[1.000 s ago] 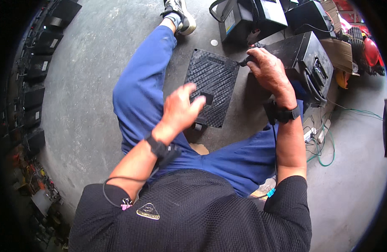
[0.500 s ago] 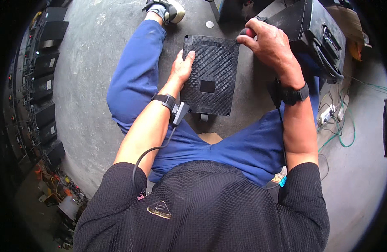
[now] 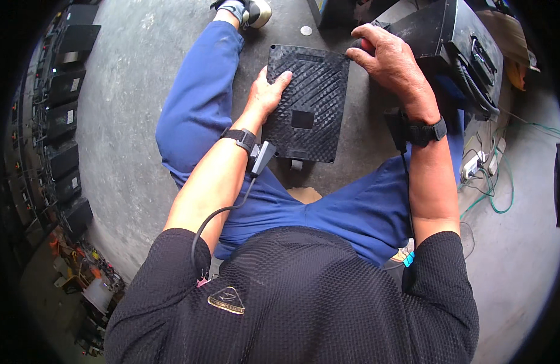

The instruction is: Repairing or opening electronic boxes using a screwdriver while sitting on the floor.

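Observation:
A black rectangular battery-like case (image 3: 318,97) with a ridged, patterned face stands between my legs. A small dark square recess sits in its lower half and a short strap or tab (image 3: 297,164) shows at its near edge. My left hand (image 3: 266,94) holds the case by its left side, thumb on the top face and the other fingers hidden. At the case's far right corner, my right hand (image 3: 389,64) is curled round a red-and-black tool handle (image 3: 366,46). The tool's working end is hidden, so its kind is unclear.
A large black box (image 3: 441,48) with a side handle stands close by my right arm. White power strips (image 3: 474,164) and green cables lie on the floor at right. Several black cases (image 3: 64,121) line the far left. A small pale disc (image 3: 306,30) lies beyond the case.
The case and my left hand have shifted slightly up and right in the picture. My right hand's fingers have changed their hold a little on the tool handle at the same corner.

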